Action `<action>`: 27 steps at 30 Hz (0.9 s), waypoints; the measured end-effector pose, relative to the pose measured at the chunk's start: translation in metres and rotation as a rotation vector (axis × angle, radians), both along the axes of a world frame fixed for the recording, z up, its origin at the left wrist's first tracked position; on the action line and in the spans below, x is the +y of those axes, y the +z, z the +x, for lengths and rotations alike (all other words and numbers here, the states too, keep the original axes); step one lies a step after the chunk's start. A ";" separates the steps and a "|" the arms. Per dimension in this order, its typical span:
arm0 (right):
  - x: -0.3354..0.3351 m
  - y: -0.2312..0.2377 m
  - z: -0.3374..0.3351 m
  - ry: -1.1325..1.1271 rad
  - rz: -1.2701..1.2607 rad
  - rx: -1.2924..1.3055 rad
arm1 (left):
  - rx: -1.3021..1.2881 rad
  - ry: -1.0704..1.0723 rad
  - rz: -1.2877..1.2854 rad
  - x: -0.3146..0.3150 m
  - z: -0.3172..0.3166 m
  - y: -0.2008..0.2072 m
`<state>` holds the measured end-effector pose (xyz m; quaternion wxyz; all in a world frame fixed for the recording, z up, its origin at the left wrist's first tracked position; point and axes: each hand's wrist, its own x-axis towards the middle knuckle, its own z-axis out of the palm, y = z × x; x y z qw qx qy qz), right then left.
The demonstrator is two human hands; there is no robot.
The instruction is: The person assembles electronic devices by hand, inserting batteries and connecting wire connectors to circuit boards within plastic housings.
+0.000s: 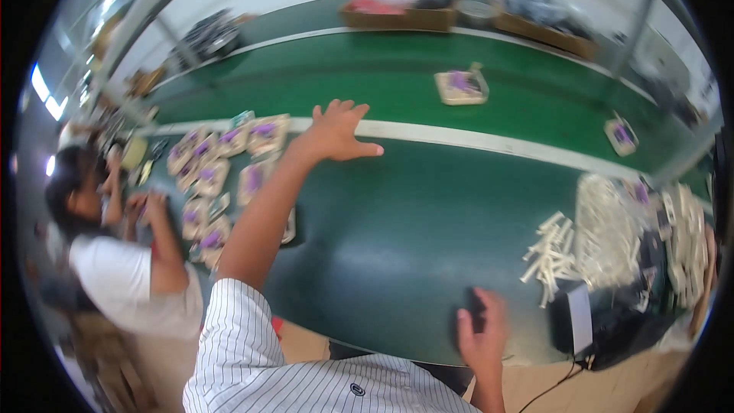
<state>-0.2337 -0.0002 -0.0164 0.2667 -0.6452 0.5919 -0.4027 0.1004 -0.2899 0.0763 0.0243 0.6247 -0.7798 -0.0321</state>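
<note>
The left hand (pixel 335 134) – fingers spread wide – hovers just right of the clustered beige, rounded casings with purple pieces (pixel 211 177) on the smooth dark-green tabletop (pixel 413 237); the right hand's (pixel 485 330) grip – I cannot tell.

white short-sleeved shirt (pixel 294 390) with thin dark stripes, round dark emblem (pixel 357 389).

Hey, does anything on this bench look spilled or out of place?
Perhaps the white strips: they lie in a loose, crisscrossed heap beside the clear plastic bag, on the right of the bench. Nothing looks plainly broken, though the picture is blurred.
</note>
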 end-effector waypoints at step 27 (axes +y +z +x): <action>0.002 0.031 0.033 0.249 0.215 -0.190 | 0.415 0.087 -0.142 0.308 -0.069 -0.056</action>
